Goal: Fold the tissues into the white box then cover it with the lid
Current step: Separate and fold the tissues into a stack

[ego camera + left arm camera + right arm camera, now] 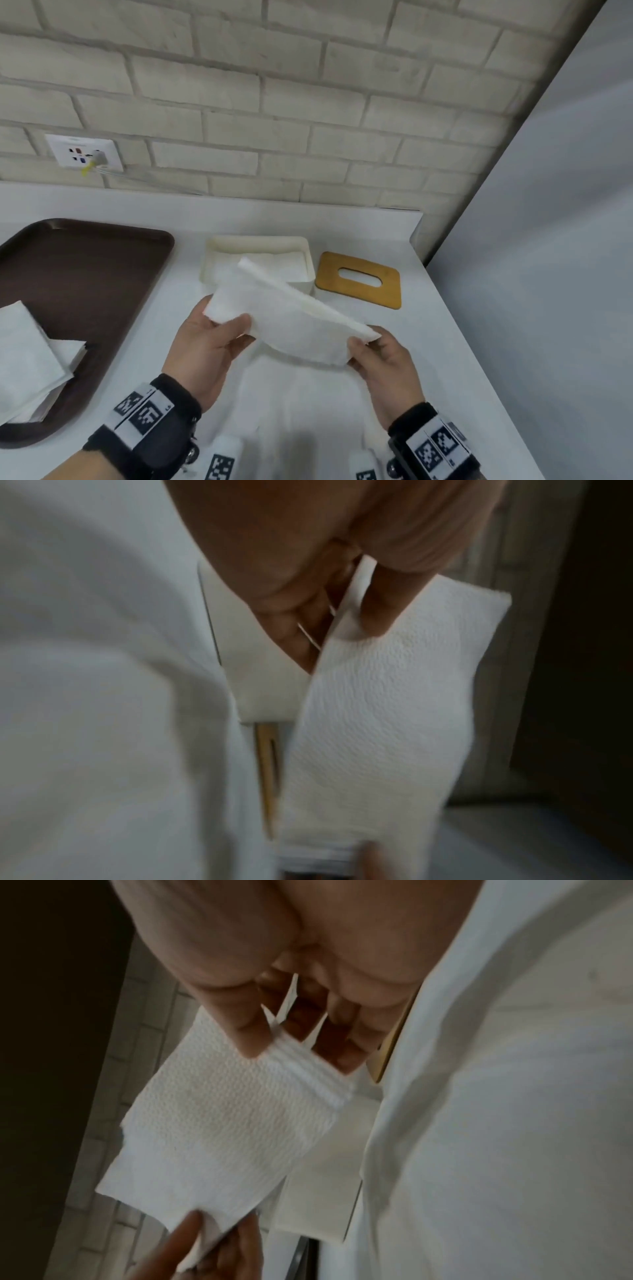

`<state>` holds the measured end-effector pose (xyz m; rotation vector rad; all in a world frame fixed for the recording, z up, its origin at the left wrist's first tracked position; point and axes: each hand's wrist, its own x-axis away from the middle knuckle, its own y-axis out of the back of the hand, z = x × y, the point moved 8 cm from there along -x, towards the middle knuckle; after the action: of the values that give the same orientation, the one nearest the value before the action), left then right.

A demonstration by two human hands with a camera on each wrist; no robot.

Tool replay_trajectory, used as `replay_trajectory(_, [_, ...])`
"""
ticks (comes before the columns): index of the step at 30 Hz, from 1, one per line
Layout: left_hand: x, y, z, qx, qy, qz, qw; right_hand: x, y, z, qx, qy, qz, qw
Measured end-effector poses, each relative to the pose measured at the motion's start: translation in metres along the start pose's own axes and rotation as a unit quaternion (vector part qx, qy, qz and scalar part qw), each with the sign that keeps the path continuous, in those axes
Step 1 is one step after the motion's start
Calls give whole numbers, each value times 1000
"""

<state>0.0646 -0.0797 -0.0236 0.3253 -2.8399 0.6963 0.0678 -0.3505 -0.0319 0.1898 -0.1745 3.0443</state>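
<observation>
Nearest the camera, two wrists in black bands with coded markers reach forward over a white counter [445, 308]. The left hand [202, 346] pinches one end of a folded tissue [291, 318], thumb on top and fingers beneath. The right hand [383, 359] pinches the other end the same way. Both palms face inward, and the tissue sags a little between them, clear of the counter and tilted up toward its far edge.

The landmark is the white box [219, 260], open, standing just beyond the held tissue. White tissue already lies inside it. Just right of the box, the wooden lid [359, 277] with an oval slot lies flat on the counter, touching nothing. Left of the box sits a dark tray [85, 267], with more tissues [30, 359] piled at its near end.

The step in hand looks like carrying a folded tissue to the box. The task seems partway done, since tissues remain on the tray and the lid is off. The next move likely calls for lowering the tissue flat into the box while both pinches keep the fold closed, then letting go together.
</observation>
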Motion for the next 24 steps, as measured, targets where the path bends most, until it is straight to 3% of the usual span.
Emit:
replay_trajectory(3, [1, 12, 7, -149, -21, 3, 989, 2, 12, -2, 40, 27, -14, 999])
replay_trajectory(6, [2, 16, 21, -342, -31, 2, 939, 6, 9, -27, 148, 11, 15, 989])
replay_trajectory(8, [2, 19, 31, -409, -24, 0, 912, 13, 2, -42, 199, -2, 43, 979])
replay_trajectory(18, [2, 28, 44, -271, -11, -23, 962, 10, -6, -27, 191, 47, -21, 980])
replay_trajectory(24, [5, 25, 51, -311, 9, 33, 950, 13, -2, -30, 195, 28, -17, 980])
